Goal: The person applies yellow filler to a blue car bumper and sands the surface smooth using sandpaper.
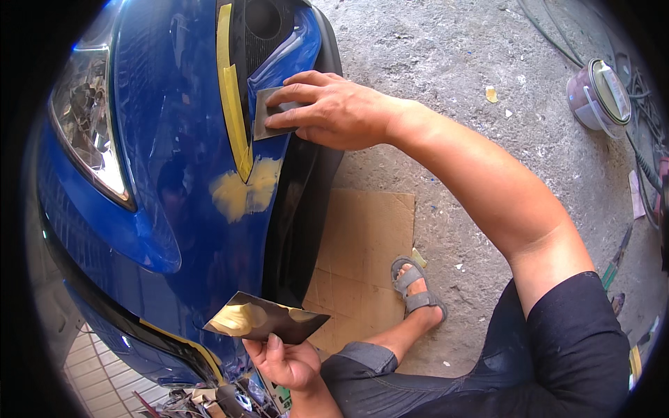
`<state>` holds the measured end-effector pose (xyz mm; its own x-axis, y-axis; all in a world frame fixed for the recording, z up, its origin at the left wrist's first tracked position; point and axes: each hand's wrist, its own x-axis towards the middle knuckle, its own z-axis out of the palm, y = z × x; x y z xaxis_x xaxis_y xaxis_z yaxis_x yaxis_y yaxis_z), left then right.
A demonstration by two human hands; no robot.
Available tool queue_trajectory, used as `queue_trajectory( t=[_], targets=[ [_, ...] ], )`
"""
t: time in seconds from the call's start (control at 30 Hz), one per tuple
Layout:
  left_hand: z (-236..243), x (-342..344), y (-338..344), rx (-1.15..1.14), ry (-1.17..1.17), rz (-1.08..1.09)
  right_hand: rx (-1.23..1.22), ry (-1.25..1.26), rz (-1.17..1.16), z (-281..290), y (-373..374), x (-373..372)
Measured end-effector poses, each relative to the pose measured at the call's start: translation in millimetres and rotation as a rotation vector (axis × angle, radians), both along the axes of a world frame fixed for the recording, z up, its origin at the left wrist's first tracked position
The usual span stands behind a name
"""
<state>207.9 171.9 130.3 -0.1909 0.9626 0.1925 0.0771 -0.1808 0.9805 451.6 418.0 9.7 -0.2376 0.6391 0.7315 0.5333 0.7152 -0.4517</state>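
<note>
My right hand (341, 111) presses a flat grey putty spreader (260, 115) against the blue car bumper (185, 139), fingers laid over its face. The spreader lies just right of a strip of yellow masking tape (228, 90), beside the dark lower trim. Below the tape's tip, a patch of pale yellow putty (245, 191) is smeared on the blue paint. My left hand (289, 362) grips a dark putty plate (289, 323) from beneath, thumb at its edge. A mound of yellow putty (237, 319) lies on the plate's left end, with a smaller smear at the right.
The headlight (90, 122) is at far left. A cardboard sheet (359, 244) lies on the rough concrete floor (446, 63) by my sandaled foot (417, 285). At the right stand a paint can (598, 97) and coiled hoses (644, 111). Assorted clutter (223, 403) sits at the lower left.
</note>
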Motion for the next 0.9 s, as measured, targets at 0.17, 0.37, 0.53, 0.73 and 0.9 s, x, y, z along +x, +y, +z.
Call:
queue_trajectory(
  t=[0.17,0.37,0.53,0.73,0.9],
  targets=[
    [0.5,1.5,1.4,0.003,-0.013,-0.021,-0.025,0.031,0.054,-4.7,-0.9,-3.4],
    [2.6,4.5,-0.4,-0.007,-0.041,0.016,-0.015,-0.014,0.033,2.0,-4.5,9.1],
    [1.0,6.0,-0.7,-0.003,-0.049,0.02,0.017,0.04,0.059,-0.3,4.3,0.9],
    [0.9,2.8,-1.5,-0.009,-0.051,0.024,-0.025,-0.035,0.061,-0.8,0.4,6.7],
    [-0.8,2.8,-1.0,0.001,-0.042,0.022,0.026,0.032,0.05,4.0,2.5,4.1]
  ],
)
